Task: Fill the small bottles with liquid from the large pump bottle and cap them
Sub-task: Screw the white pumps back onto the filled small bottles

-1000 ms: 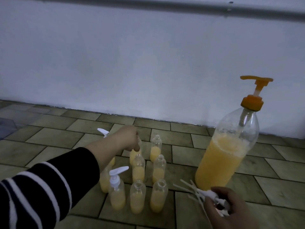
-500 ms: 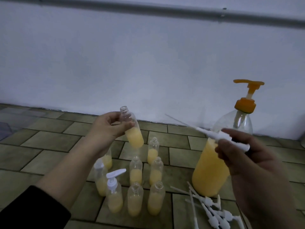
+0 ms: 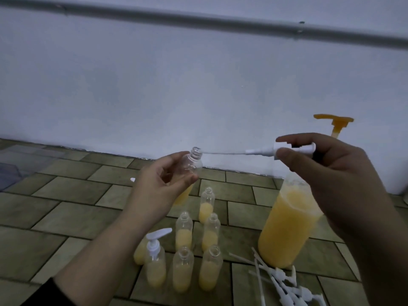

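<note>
Capping time: your left hand [image 3: 161, 184] grips a small bottle [image 3: 191, 173] tilted, neck toward your right hand [image 3: 331, 173], which pinches a white pump cap [image 3: 293, 149], its tube tip at the mouth, ready for threading. Large pump bottle [image 3: 289, 228] stands on the floor.

- We see L hand [image 3: 162, 191] raised at centre-left, holding small bottle [image 3: 191, 171] tilted, neck up and to the right.
- R hand [image 3: 326, 173] raised to the right, pinching pump cap [image 3: 293, 149]; its dip tube [image 3: 223, 153] runs left, tip at the bottle's mouth.
- Large pump bottle [image 3: 287, 228] stands on floor [image 3: 66, 206] behind and below R hand, near wall [image 3: 154, 85].
- Cluster of small bottles [image 3: 208, 230] on floor below L hand, left of large bottle.
- Capped bottle [image 3: 155, 261] at cluster's front left.
- Loose pump caps [image 3: 287, 286] lie on floor in front of large bottle, right of cluster.
</note>
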`<action>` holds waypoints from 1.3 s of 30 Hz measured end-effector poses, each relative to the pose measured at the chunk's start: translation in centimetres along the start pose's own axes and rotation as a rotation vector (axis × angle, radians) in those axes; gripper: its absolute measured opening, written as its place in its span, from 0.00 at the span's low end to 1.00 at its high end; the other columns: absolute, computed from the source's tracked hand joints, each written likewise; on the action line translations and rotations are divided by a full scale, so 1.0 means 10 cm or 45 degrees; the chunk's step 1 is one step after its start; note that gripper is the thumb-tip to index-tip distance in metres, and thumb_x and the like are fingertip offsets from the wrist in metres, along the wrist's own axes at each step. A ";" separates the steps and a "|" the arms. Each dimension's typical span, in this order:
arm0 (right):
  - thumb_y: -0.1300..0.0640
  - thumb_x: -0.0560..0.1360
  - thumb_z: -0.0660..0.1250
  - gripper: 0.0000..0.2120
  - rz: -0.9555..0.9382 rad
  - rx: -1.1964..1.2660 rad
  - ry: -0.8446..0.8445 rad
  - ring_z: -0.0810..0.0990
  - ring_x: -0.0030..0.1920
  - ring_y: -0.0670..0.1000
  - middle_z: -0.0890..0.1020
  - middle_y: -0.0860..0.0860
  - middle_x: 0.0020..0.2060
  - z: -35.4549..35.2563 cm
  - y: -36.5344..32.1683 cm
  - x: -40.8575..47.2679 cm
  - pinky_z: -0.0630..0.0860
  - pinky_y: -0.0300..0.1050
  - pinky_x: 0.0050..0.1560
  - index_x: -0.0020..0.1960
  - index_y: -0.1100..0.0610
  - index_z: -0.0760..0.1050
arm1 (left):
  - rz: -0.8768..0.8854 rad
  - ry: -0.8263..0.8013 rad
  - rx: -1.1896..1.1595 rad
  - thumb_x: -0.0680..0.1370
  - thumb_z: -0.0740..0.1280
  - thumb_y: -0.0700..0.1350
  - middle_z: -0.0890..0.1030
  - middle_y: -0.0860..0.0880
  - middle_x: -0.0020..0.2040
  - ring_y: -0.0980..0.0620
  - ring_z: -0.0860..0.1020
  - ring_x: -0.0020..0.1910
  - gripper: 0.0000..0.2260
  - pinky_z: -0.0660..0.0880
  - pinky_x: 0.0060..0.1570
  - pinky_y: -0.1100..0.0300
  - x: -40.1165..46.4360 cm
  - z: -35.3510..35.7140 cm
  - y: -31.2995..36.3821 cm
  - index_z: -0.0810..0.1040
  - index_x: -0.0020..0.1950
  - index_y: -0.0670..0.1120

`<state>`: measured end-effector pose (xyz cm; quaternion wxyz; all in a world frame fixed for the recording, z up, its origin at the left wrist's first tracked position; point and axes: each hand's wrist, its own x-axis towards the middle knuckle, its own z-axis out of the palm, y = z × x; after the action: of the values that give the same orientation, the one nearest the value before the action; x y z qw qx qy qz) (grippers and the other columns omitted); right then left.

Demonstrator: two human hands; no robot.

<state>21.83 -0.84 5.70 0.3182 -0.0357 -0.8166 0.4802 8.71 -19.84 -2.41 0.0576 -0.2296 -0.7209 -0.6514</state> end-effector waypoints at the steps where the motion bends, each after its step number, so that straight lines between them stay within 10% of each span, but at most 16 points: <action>1: 0.47 0.67 0.68 0.06 0.003 -0.024 -0.014 0.74 0.37 0.53 0.80 0.58 0.38 -0.01 0.01 0.01 0.72 0.42 0.33 0.43 0.44 0.80 | 0.017 0.002 0.033 0.68 0.75 0.46 0.84 0.57 0.50 0.59 0.81 0.51 0.20 0.77 0.54 0.57 -0.01 0.00 0.00 0.78 0.58 0.57; 7: 0.51 0.67 0.72 0.07 -0.032 -0.116 -0.161 0.79 0.36 0.39 0.83 0.44 0.36 -0.12 -0.09 0.21 0.71 0.28 0.29 0.45 0.46 0.82 | 0.280 -0.039 0.363 0.70 0.72 0.48 0.77 0.65 0.52 0.68 0.75 0.53 0.19 0.68 0.50 0.77 -0.09 0.02 0.04 0.74 0.60 0.60; 11: 0.56 0.64 0.76 0.11 -0.041 0.004 -0.266 0.82 0.43 0.40 0.84 0.43 0.41 0.02 -0.15 0.37 0.78 0.31 0.42 0.46 0.50 0.81 | 0.303 -0.103 0.328 0.72 0.70 0.54 0.76 0.64 0.56 0.65 0.75 0.55 0.18 0.70 0.52 0.72 -0.14 0.13 0.07 0.72 0.60 0.64; 16: 0.47 0.63 0.75 0.13 0.039 -0.071 -0.405 0.80 0.39 0.54 0.83 0.53 0.38 0.35 -0.04 0.39 0.78 0.48 0.39 0.41 0.55 0.82 | 0.097 -0.168 -0.032 0.70 0.68 0.52 0.82 0.59 0.52 0.64 0.79 0.52 0.18 0.76 0.51 0.67 -0.25 0.28 0.17 0.74 0.59 0.60; 21: 0.35 0.54 0.73 0.29 0.076 -0.059 -0.325 0.70 0.27 0.44 0.72 0.46 0.25 0.45 0.08 0.40 0.67 0.37 0.30 0.36 0.61 0.76 | -0.031 -0.216 -0.166 0.76 0.66 0.41 0.82 0.61 0.47 0.67 0.79 0.45 0.11 0.72 0.39 0.76 -0.29 0.33 0.23 0.77 0.55 0.52; 27: 0.70 0.65 0.69 0.18 0.167 0.594 -0.522 0.83 0.51 0.51 0.85 0.56 0.48 0.39 0.15 0.40 0.79 0.42 0.54 0.54 0.60 0.79 | -0.121 -0.210 -0.291 0.75 0.66 0.41 0.83 0.61 0.41 0.67 0.79 0.41 0.10 0.73 0.39 0.73 -0.26 0.35 0.26 0.79 0.56 0.47; 31: 0.58 0.55 0.77 0.18 0.179 0.556 -0.434 0.78 0.39 0.54 0.77 0.58 0.35 0.47 0.20 0.41 0.76 0.44 0.47 0.44 0.61 0.80 | -0.118 -0.211 -0.334 0.74 0.67 0.42 0.83 0.60 0.40 0.66 0.79 0.39 0.09 0.74 0.36 0.72 -0.26 0.36 0.30 0.80 0.53 0.49; 36: 0.55 0.60 0.72 0.16 0.235 0.612 -0.440 0.81 0.47 0.49 0.85 0.53 0.46 0.43 0.19 0.41 0.73 0.45 0.49 0.46 0.59 0.82 | -0.145 -0.216 -0.394 0.68 0.67 0.49 0.84 0.57 0.42 0.63 0.80 0.40 0.15 0.77 0.41 0.62 -0.23 0.38 0.32 0.80 0.53 0.49; 39: 0.55 0.58 0.75 0.10 0.275 0.564 -0.332 0.76 0.32 0.44 0.80 0.50 0.31 0.52 0.19 0.38 0.70 0.40 0.39 0.34 0.58 0.78 | -0.117 -0.226 -0.391 0.72 0.66 0.45 0.83 0.59 0.40 0.66 0.79 0.38 0.09 0.76 0.37 0.69 -0.24 0.39 0.33 0.80 0.51 0.50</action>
<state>15.45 -2.39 4.26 0.1575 0.0099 -0.7172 0.6788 13.00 -16.52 -0.92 -0.0719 -0.2590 -0.6250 -0.7329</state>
